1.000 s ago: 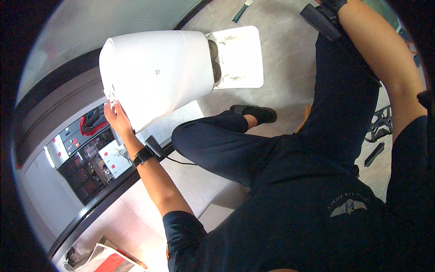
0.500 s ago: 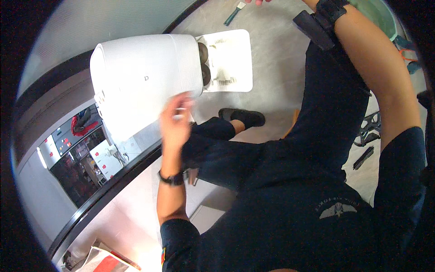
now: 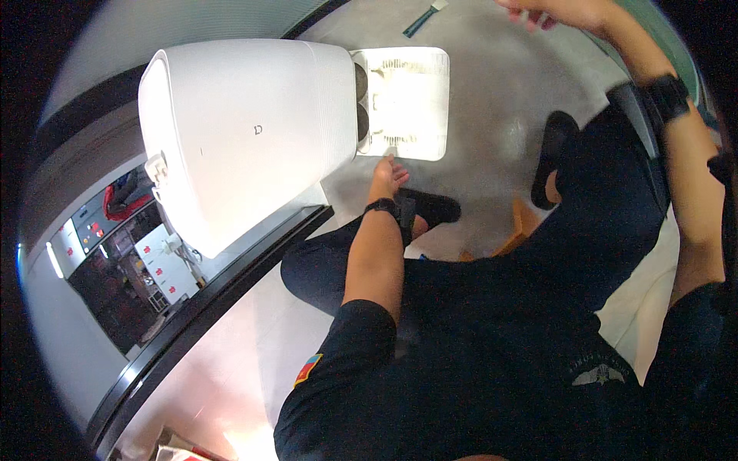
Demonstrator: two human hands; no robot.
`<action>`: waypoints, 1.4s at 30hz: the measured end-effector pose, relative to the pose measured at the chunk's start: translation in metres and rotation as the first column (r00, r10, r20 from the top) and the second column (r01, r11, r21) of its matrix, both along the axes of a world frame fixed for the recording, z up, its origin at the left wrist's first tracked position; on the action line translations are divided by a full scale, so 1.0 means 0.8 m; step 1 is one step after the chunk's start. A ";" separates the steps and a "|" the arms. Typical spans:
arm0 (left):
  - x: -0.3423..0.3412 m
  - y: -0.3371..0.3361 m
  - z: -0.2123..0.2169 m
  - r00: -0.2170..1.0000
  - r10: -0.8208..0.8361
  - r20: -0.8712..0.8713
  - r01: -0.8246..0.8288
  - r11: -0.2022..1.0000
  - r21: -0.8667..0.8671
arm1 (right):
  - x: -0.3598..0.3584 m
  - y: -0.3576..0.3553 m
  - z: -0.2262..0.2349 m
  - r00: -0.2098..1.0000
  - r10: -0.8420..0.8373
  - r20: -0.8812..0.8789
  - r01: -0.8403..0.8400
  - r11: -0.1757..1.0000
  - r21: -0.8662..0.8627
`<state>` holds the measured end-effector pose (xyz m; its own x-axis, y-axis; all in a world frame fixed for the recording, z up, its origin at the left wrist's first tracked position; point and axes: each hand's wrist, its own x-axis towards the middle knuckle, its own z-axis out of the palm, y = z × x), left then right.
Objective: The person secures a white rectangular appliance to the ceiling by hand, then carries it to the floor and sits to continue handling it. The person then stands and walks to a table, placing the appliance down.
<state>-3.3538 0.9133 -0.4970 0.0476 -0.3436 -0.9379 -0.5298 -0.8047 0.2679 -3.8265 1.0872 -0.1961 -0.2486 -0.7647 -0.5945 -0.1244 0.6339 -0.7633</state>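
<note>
A large white appliance (image 3: 254, 131) with a rounded housing lies on its side at the left. From its end a flat white tray (image 3: 430, 100) with small bristle strips sticks out, and two dark round pads (image 3: 363, 121) show where the two meet. My left hand (image 3: 390, 177) is at the tray's near edge, its fingers loosely bent and apart; whether the fingertips touch the tray is hard to tell. At the top right, my right hand (image 3: 550, 11) is partly cut off by the frame, fingers loosely spread with nothing visible in them. Both wrists wear black bands.
A small brush (image 3: 424, 18) with a dark green handle lies on the floor beyond the tray. A green basin (image 3: 680, 34) stands at the far right. A black-edged frame (image 3: 223, 303) runs along the left. Near my feet is an orange-brown wooden piece (image 3: 524, 223).
My left hand has moved right, from beside the housing to the tray's near edge. My right hand has shifted right. My right foot now shows as the view has shifted.
</note>
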 end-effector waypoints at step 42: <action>-0.016 0.006 -0.013 0.939 -0.333 -0.083 0.338 0.939 0.067 | 0.091 -0.007 0.046 0.968 0.043 -0.248 -0.035 0.999 0.038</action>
